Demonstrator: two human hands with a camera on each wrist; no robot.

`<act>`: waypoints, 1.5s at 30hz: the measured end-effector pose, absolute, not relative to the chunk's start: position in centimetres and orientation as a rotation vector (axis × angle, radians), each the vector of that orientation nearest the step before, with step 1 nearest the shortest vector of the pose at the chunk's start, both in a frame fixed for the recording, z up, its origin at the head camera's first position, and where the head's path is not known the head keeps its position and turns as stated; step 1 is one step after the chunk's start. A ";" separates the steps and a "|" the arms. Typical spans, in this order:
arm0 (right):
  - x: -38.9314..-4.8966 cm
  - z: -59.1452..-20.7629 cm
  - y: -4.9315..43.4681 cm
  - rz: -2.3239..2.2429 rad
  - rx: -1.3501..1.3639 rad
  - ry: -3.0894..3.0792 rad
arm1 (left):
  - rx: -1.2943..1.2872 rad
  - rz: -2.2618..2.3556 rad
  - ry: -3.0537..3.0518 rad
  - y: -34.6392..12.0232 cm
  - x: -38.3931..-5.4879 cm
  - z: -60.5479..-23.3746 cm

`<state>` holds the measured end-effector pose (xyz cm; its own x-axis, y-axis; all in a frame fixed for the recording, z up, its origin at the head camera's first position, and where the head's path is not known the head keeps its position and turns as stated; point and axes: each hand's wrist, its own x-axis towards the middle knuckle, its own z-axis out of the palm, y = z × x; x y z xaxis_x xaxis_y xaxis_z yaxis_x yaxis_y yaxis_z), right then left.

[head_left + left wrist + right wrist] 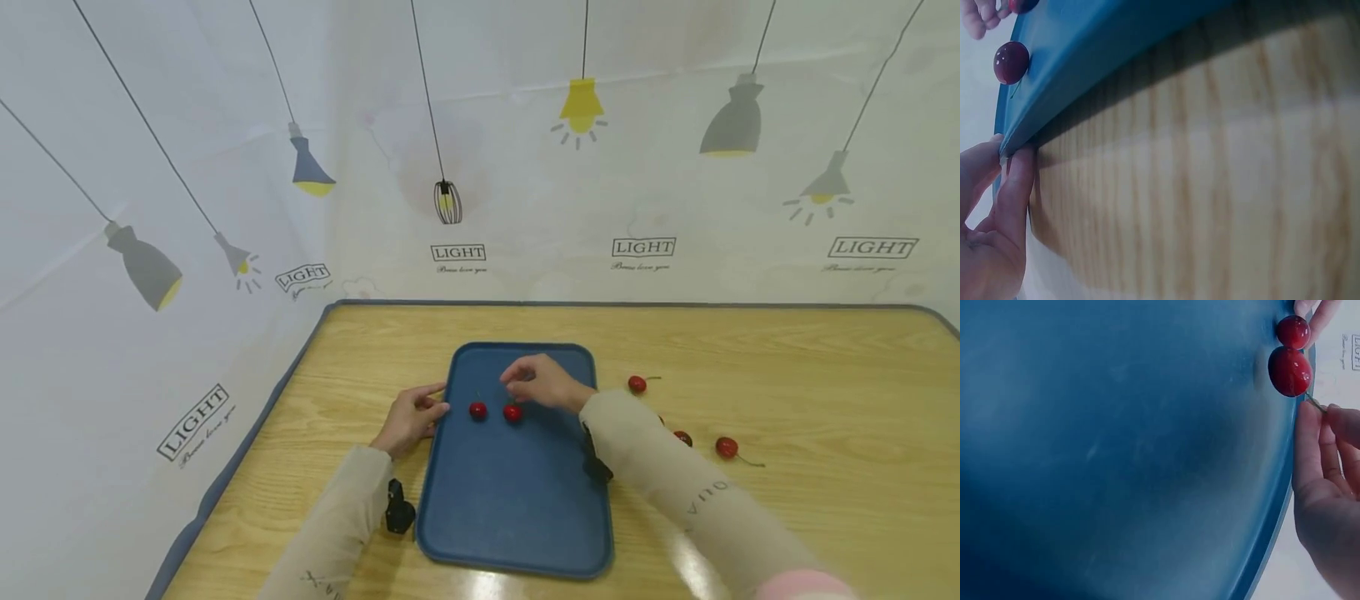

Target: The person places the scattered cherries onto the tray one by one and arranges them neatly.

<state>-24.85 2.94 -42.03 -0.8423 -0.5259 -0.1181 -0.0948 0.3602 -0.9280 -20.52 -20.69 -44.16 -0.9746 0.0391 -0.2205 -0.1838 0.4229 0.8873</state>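
A blue tray point(513, 500) lies on the wooden table. At its left edge, my left hand point(408, 421) holds the rim between thumb and fingers, as the left wrist view shows up close. Over the tray's upper half, my right hand point(543, 382) pinches the thin green stem point(1315, 402) of a red cherry point(1290, 372). That fruit hangs stem up, close over the tray's surface. A second cherry point(477, 410) sits on the tray just to its left, between the two hands, with its short stem pointing away.
On the table right of the tray lie several more cherries, among them one near the back point(637, 384) and one with a long stem point(727, 447). The right sleeve point(675, 475) partly hides others. A white wall covering point(525, 275) with printed lamps stands behind the table.
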 end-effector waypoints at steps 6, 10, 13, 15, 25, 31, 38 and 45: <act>-25.3 -42.1 2.2 -1.479 -0.434 2.242 | -0.117 1.582 2.467 -20.7 -20.5 -44.1; -25.6 -42.2 1.9 -1.458 -0.344 2.256 | -0.114 1.585 2.462 -20.6 -20.6 -44.0; -25.7 -42.4 1.8 -1.441 -0.289 2.273 | -0.109 1.584 2.463 -20.5 -20.6 -43.9; -25.7 -42.4 1.7 -1.432 -0.266 2.285 | -0.110 1.584 2.463 -20.5 -20.6 -43.9; -25.6 -42.8 1.4 -1.447 -0.228 2.298 | -0.114 1.578 2.471 -20.5 -20.5 -43.9; -25.7 -43.0 1.2 -1.426 -0.212 2.332 | -0.109 1.576 2.471 -20.5 -20.6 -44.0; -25.8 -43.3 1.2 -1.409 -0.206 2.367 | -0.108 1.573 2.468 -20.6 -20.6 -44.2; -25.7 -43.4 0.9 -1.407 -0.240 2.377 | -0.123 1.567 2.475 -20.8 -20.6 -44.3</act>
<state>-25.68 0.87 -43.37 -0.9182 -0.3263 -0.2246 0.0400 0.4877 -0.8721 -20.58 -20.82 -44.32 -0.9746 0.0412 -0.2202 -0.1814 0.4313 0.8838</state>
